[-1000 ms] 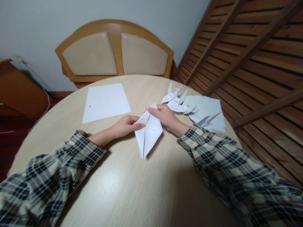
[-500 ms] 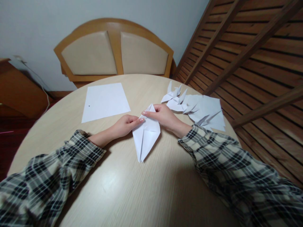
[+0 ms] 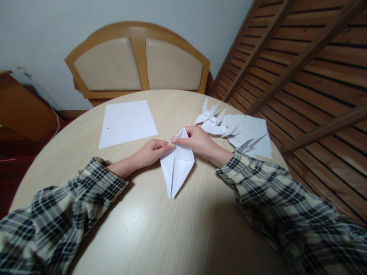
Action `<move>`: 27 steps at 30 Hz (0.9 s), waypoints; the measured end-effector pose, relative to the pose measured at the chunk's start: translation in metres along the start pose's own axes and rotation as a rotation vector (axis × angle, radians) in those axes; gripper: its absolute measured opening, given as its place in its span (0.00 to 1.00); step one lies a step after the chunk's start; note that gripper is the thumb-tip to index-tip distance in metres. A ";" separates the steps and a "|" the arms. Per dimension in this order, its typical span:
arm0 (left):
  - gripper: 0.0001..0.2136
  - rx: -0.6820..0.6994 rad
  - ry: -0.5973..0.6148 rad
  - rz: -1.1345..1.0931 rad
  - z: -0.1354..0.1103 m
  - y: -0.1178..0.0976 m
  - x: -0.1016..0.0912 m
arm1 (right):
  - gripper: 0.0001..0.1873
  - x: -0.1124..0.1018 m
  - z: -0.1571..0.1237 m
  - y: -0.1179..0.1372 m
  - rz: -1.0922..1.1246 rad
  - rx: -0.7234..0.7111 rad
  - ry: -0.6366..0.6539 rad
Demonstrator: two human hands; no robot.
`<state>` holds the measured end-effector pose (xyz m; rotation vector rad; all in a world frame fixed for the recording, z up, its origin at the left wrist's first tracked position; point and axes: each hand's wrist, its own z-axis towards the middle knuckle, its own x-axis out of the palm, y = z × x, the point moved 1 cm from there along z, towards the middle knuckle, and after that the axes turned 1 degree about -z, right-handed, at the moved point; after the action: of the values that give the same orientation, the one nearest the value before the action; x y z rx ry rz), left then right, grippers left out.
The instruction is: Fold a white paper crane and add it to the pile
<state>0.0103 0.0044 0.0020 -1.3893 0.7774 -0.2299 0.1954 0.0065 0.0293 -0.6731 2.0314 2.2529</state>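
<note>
A white folded paper (image 3: pixel 180 168), shaped like a long diamond with a slit down its lower half, is held between both hands over the table. My left hand (image 3: pixel 151 152) pinches its upper left edge, thumb on top. From the right, my right hand (image 3: pixel 200 141) grips the upper part, its thumb lying across the paper close to the left thumb's tip. The fingers under the paper are hidden. The top point of the folded paper sticks up between the hands, and its lower point is toward me.
On the round wooden table (image 3: pixel 137 229), a white sheet of paper (image 3: pixel 129 122) lies at the back left. Several folded paper cranes (image 3: pixel 212 122) stand at the right, some on more white paper (image 3: pixel 252 130). A padded chair back (image 3: pixel 143 61) rises behind; slatted wood (image 3: pixel 309 68) borders the right.
My right thumb has slid slightly down the paper, nearer the left thumb. The paper's lower point has shifted a little toward me. My left hand stays almost in place.
</note>
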 end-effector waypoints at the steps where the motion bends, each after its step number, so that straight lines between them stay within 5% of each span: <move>1: 0.21 -0.016 -0.002 -0.016 0.000 0.000 0.000 | 0.11 0.000 0.000 -0.001 0.019 0.009 -0.004; 12: 0.20 -0.052 0.029 -0.097 0.000 0.000 0.000 | 0.11 0.007 0.000 -0.007 0.359 0.120 -0.014; 27: 0.14 0.038 0.107 -0.003 0.001 0.003 -0.003 | 0.12 -0.005 0.005 -0.005 0.407 0.122 -0.127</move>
<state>0.0076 0.0073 -0.0002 -1.3511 0.8551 -0.3219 0.1999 0.0133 0.0262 -0.1080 2.3910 2.2602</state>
